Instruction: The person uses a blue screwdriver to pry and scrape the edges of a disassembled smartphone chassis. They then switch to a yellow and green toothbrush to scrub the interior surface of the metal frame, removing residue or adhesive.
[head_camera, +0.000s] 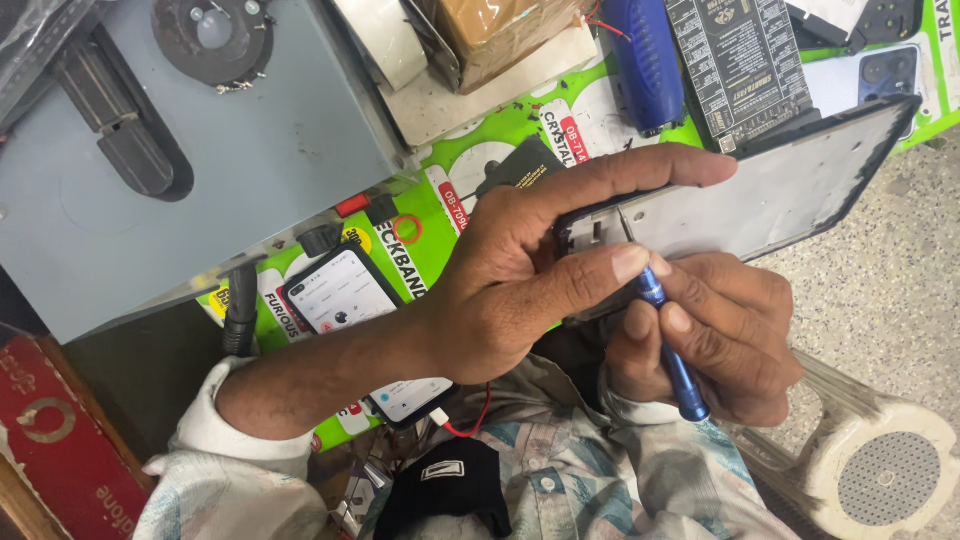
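Left hand (510, 265) is gripping the phone frame (760, 190) above the lap, fingers pinching its end; right hand (710, 340), fingers pinching the blue screwdriver (672, 355), should be keeping its tip square in the screw.

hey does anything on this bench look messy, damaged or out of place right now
Small dark specks lie scattered on the green mat near the cardboard box. The phone frame in the left hand is stripped bare, its inner plate exposed, while the right hand works a blue screwdriver into it.
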